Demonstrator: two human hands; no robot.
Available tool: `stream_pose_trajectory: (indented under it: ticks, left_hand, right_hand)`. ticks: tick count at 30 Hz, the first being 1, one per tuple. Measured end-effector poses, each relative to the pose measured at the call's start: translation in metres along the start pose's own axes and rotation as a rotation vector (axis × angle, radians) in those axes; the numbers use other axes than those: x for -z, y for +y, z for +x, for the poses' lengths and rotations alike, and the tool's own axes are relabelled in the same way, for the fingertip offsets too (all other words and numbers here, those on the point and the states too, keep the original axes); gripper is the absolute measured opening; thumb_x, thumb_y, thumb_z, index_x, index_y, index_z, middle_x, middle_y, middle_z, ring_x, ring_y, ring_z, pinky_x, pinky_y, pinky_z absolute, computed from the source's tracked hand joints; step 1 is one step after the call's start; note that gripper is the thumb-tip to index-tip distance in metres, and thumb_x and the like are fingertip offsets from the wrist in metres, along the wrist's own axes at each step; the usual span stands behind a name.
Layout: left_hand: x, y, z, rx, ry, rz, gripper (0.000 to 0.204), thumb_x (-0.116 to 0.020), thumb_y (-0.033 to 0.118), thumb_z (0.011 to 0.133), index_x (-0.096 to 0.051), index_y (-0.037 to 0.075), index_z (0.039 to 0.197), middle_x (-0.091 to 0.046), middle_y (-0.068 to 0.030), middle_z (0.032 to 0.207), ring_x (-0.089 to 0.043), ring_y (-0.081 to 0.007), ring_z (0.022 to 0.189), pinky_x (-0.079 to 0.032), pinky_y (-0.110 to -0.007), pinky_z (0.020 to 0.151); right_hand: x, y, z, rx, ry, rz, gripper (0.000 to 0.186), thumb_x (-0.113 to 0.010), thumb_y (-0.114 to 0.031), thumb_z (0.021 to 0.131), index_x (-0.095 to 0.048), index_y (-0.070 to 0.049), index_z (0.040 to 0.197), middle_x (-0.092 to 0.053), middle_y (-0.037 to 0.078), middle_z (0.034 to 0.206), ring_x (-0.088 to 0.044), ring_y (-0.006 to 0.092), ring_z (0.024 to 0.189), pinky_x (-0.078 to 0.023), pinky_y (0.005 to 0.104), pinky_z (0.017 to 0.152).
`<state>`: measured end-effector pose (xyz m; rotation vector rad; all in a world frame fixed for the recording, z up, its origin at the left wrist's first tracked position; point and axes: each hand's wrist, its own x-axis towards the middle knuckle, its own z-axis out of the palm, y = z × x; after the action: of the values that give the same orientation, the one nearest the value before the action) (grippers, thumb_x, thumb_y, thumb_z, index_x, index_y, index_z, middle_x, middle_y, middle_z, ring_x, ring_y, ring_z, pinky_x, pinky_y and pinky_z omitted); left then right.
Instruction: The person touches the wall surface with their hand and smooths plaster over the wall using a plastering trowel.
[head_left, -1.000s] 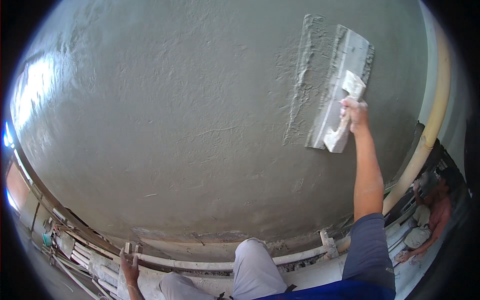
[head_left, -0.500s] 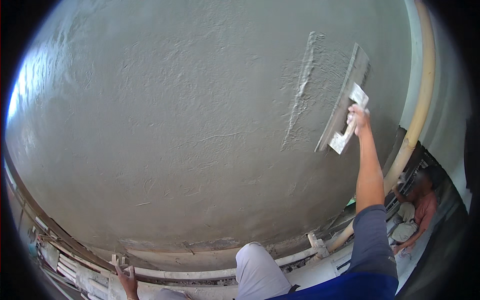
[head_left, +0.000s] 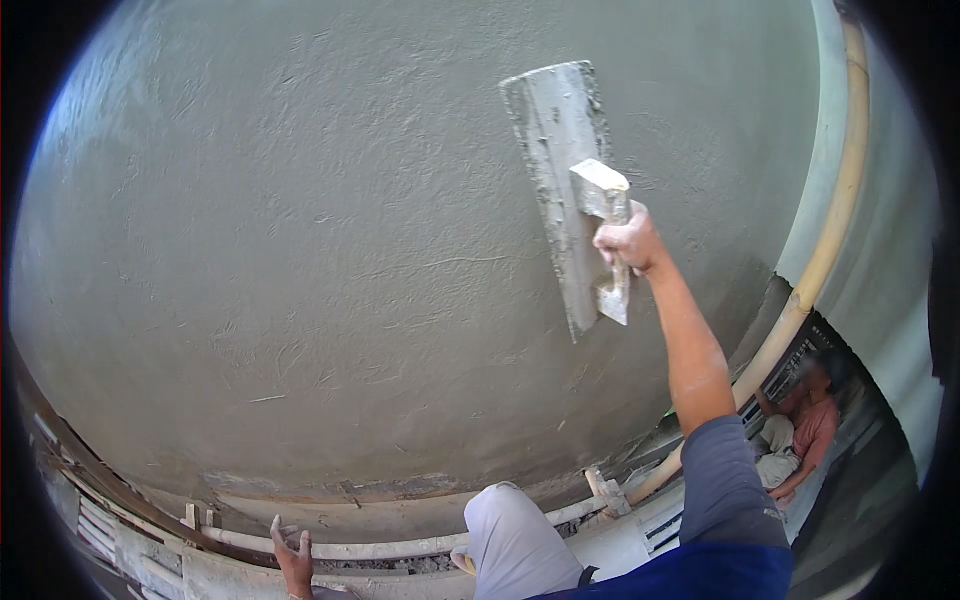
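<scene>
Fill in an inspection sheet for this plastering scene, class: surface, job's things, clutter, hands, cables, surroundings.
Surface: grey plastered wall, wet-looking, with fine ridges and trowel marks.
Job's things: plastering trowel, its blade flat against the wall, smeared with plaster.
Clutter: small wooden blocks at the wall's foot.
Hands: right hand grips the trowel's handle; left hand is open, low by the pale pole, holding nothing.
Cables: nothing seen.
Surroundings: bamboo pole slanting along the wall's right edge; another person crouched below at right.
</scene>
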<state>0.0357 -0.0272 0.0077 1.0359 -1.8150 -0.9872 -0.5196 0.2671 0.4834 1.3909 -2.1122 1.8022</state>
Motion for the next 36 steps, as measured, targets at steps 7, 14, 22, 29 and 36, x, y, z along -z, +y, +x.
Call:
stream_pose_trajectory:
  ticks: [7,14,22,29,36]
  left_hand:
    - [-0.002,0.024,0.000,-0.030,0.028,-0.055,0.066,-0.067,0.003,0.082,-0.035,0.005,0.139,-0.057,-0.0111,0.100,-0.056,-0.0160,0.082,-0.047,-0.026,0.067]
    - [0.044,0.059,-0.006,-0.108,0.151,0.043,0.062,-0.065,0.002,0.083,-0.036,0.004,0.138,-0.057,-0.0099,0.099,-0.056,-0.0152,0.079,-0.047,-0.025,0.064]
    - [0.148,0.013,-0.070,0.150,0.409,0.119,0.061,-0.065,0.016,0.087,-0.036,0.004,0.139,-0.057,-0.0125,0.098,-0.059,-0.0189,0.071,-0.048,-0.031,0.060]
    - [0.134,-0.037,-0.132,0.306,0.343,0.296,0.072,-0.069,0.030,0.086,-0.031,0.004,0.142,-0.057,-0.0147,0.098,-0.061,-0.0221,0.061,-0.048,-0.033,0.055]
    - [0.121,-0.036,-0.112,0.195,0.199,0.331,0.067,-0.069,0.028,0.086,-0.035,0.003,0.138,-0.058,-0.0142,0.099,-0.059,-0.0228,0.067,-0.048,-0.034,0.058]
  right_hand:
    - [-0.114,-0.023,-0.012,-0.051,-0.191,0.106,0.032,-0.067,-0.003,0.063,-0.056,0.002,0.093,-0.060,0.007,0.067,-0.055,0.0131,0.049,-0.045,0.0287,0.042]
    - [-0.169,-0.014,-0.066,-0.028,-0.408,-0.022,0.043,-0.067,-0.012,0.063,-0.058,0.004,0.101,-0.064,0.012,0.076,-0.059,0.0176,0.062,-0.048,0.0337,0.056]
    - [-0.038,0.045,-0.081,0.320,-0.048,-0.919,0.042,-0.065,-0.015,0.060,-0.056,0.001,0.097,-0.063,0.023,0.073,-0.065,0.0387,0.072,-0.052,0.0465,0.067]
    - [0.019,0.063,-0.039,0.327,0.088,-0.994,0.042,-0.067,-0.017,0.057,-0.061,-0.004,0.096,-0.065,0.022,0.077,-0.064,0.0399,0.076,-0.051,0.0458,0.069]
    - [-0.057,0.173,-0.137,0.078,-0.418,-0.963,0.039,-0.066,-0.019,0.056,-0.064,0.000,0.089,-0.066,0.023,0.078,-0.065,0.0392,0.077,-0.051,0.0465,0.074]
